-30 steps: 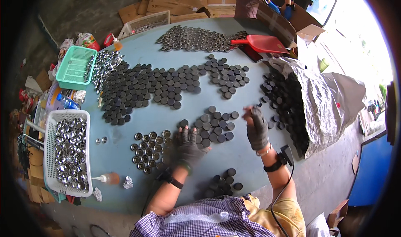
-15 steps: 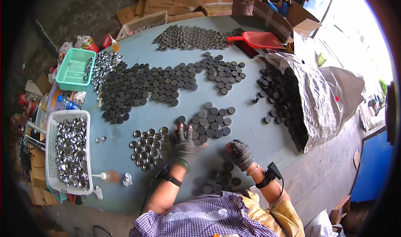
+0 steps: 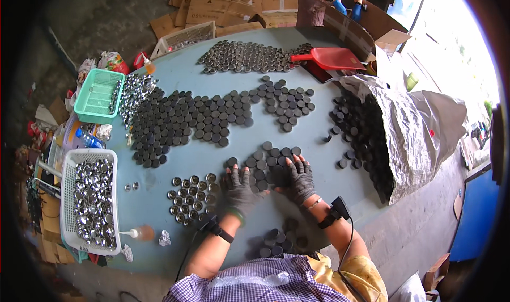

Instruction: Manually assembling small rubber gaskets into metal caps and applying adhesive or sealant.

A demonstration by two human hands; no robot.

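Note:
A cluster of round black caps (image 3: 260, 164) lies between my two hands on the blue-grey table. My left hand (image 3: 239, 189), in a dark fingerless glove, rests flat at the cluster's left side with its fingers apart. On the right side my right hand (image 3: 298, 179), gloved alike, lies with fingers stretched forward against the caps. Some caps are hidden under the hands. Left of my left hand sit several shiny metal cups (image 3: 192, 200) in loose rows. Nearer my body is a small pile of black caps (image 3: 275, 242).
A white basket (image 3: 65, 195) of shiny metal pieces and a green basket (image 3: 86, 118) stand at the left. Many black caps (image 3: 183, 116) spread across the middle. A silver bag (image 3: 406, 137) spills caps at right. A red dustpan (image 3: 337, 58) lies behind; a co-worker's blue-gloved hands (image 3: 348, 8) are beyond.
My right hand has moved forward and left, from a curled pose beside the cluster to lying outstretched against it. My left hand has stayed close to its place. The view has shifted slightly.

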